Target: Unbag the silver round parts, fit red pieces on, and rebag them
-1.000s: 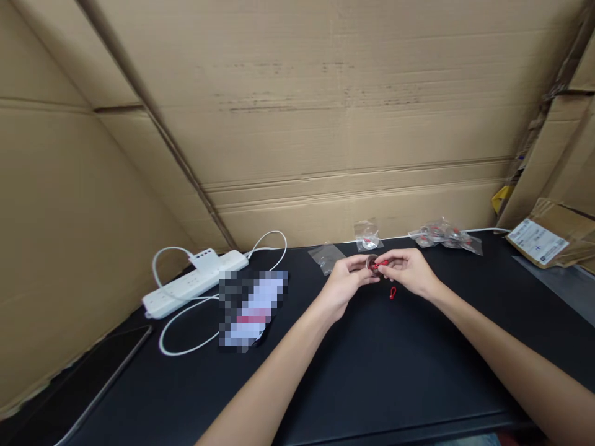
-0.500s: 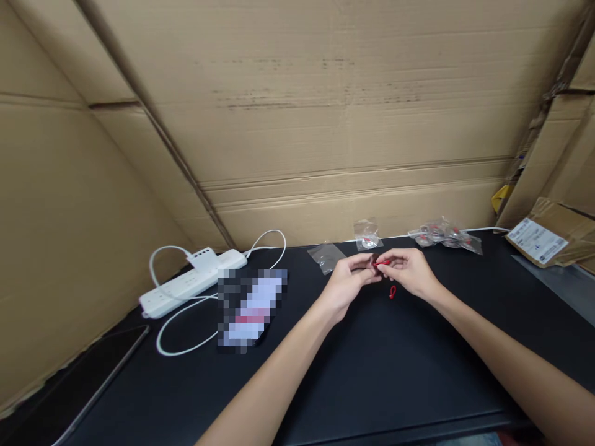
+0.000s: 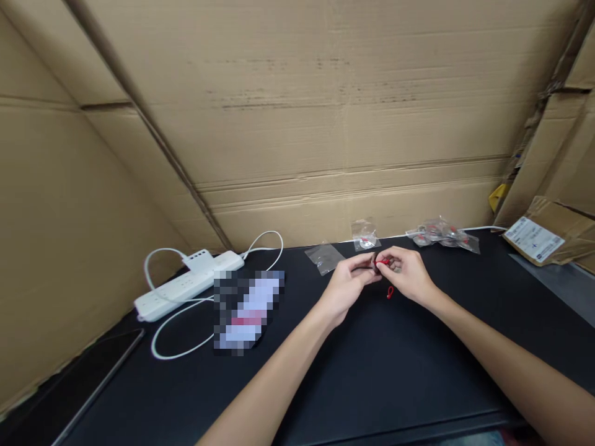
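Near the middle of the black table (image 3: pixel 372 359), my left hand (image 3: pixel 346 282) grips a small, dark, round disc (image 3: pixel 374 262) by its edge between thumb and fingers. My right hand (image 3: pixel 405 272) pinches a red cord (image 3: pixel 383 262) against the disc's face. The fingers cover much of both. Just below the hands lies a loose red cord loop (image 3: pixel 390 292). Behind my left hand is a flat clear plastic bag (image 3: pixel 324 257). Another clear bag (image 3: pixel 366 235) farther back holds a round piece with red on it.
Several bagged round pieces (image 3: pixel 441 235) lie at the back right, beside a torn cardboard package (image 3: pixel 553 230). On the left are a white power strip (image 3: pixel 186 286) with cables, a blurred phone-like object (image 3: pixel 251 313) and a dark flat panel (image 3: pixel 93 384). Cardboard walls (image 3: pixel 297 124) stand behind.
My right fingers have drawn in closer around the red cord at the disc, so less of the cord shows. The view has shifted slightly; the other things lie as before.
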### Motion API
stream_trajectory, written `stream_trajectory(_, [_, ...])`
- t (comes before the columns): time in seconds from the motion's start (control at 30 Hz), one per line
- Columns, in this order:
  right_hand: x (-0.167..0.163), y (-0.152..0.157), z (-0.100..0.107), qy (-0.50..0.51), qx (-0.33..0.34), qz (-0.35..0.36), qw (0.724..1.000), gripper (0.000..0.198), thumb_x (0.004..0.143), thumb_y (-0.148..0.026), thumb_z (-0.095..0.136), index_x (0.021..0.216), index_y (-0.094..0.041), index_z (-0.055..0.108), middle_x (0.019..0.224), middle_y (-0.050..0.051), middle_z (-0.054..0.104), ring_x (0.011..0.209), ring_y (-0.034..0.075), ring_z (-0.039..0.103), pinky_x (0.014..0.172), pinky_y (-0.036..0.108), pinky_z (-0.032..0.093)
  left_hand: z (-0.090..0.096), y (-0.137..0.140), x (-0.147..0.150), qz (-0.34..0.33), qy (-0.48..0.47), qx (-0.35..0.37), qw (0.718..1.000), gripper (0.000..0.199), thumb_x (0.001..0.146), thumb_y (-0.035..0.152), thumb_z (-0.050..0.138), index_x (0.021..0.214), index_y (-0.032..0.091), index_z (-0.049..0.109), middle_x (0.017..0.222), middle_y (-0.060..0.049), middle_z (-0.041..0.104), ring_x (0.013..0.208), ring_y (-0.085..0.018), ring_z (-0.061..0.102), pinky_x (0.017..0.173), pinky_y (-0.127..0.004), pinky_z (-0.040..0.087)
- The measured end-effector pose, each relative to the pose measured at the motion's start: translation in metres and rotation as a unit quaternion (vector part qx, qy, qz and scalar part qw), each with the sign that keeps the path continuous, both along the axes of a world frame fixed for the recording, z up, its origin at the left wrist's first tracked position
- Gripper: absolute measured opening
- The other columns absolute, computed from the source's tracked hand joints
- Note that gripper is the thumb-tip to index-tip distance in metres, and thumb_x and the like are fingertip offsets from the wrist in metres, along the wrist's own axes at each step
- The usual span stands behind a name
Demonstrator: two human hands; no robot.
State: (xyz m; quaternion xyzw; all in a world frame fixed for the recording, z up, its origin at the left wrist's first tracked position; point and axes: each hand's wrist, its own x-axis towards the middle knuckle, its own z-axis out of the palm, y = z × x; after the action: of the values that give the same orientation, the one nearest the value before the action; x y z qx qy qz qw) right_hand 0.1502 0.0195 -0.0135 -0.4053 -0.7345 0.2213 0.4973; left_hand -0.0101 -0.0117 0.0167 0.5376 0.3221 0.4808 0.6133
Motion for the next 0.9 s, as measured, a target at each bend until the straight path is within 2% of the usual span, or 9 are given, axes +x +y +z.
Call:
stream_trajectory(0.2, [-0.003,-0.006,0.008,-0.032,0.02,-0.009,0.999,0.01,0.078,-0.012,0.061,0.077,-0.018,0.069,0.075,0.002,0.066,0.064,0.013,0.062,0.061,0.024,0.05,-0.01,0.006,-0.001,0.056,0.031,0.034,0.997,0.027,0.078,0.018,0.065,0.104,0.013,0.073,0.106,-0.012,0.07,0.095,-0.025,0.067,0.089,-0.047,0.054])
stream_trajectory(0.37, [-0.006,-0.012,0.01,-0.044,0.027,-0.005,0.999,0.014,0.077,-0.009,0.062,0.077,-0.019,0.072,0.073,0.002,0.067,0.061,0.012,0.06,0.06,0.024,0.048,-0.022,0.013,-0.003,0.106,0.04,0.041,0.993,0.028,0.075,0.027,0.072,0.097,0.01,0.073,0.092,-0.011,0.073,0.077,-0.022,0.069,0.076,-0.041,0.059])
stream_trajectory(0.47, [-0.006,-0.011,0.008,-0.025,0.006,0.004,1.0,0.012,0.077,-0.012,0.063,0.076,-0.019,0.073,0.073,0.002,0.068,0.061,0.013,0.061,0.059,0.025,0.049,-0.028,0.015,-0.003,0.124,0.044,0.04,0.991,0.025,0.074,0.025,0.072,0.094,0.009,0.072,0.085,-0.009,0.072,0.066,-0.018,0.068,0.071,-0.036,0.059])
stream_trajectory(0.7, [-0.004,-0.001,-0.001,0.07,-0.068,0.07,0.993,0.01,0.077,-0.024,0.067,0.076,-0.017,0.075,0.077,0.006,0.068,0.066,0.017,0.066,0.063,0.03,0.055,-0.031,0.016,-0.001,0.134,0.05,0.05,0.988,0.017,0.073,0.016,0.068,0.089,0.011,0.068,0.076,-0.004,0.069,0.062,-0.013,0.065,0.066,-0.028,0.056])
stream_trajectory(0.8, [-0.002,0.001,-0.001,0.066,-0.065,0.083,0.992,0.012,0.078,-0.026,0.067,0.08,-0.017,0.075,0.081,0.006,0.068,0.067,0.016,0.066,0.065,0.031,0.056,-0.029,0.018,-0.002,0.131,0.043,0.045,0.989,0.018,0.069,0.012,0.067,0.088,0.011,0.066,0.073,-0.003,0.067,0.061,-0.013,0.065,0.062,-0.027,0.055])
stream_trajectory(0.9, [0.0,0.0,0.004,0.032,-0.028,0.087,0.995,0.018,0.076,-0.025,0.071,0.092,-0.02,0.074,0.091,0.006,0.068,0.076,0.017,0.066,0.067,0.03,0.056,-0.024,0.019,-0.005,0.148,0.038,0.035,0.988,0.016,0.066,0.008,0.065,0.081,0.012,0.062,0.068,0.0,0.065,0.055,-0.011,0.061,0.057,-0.024,0.052])
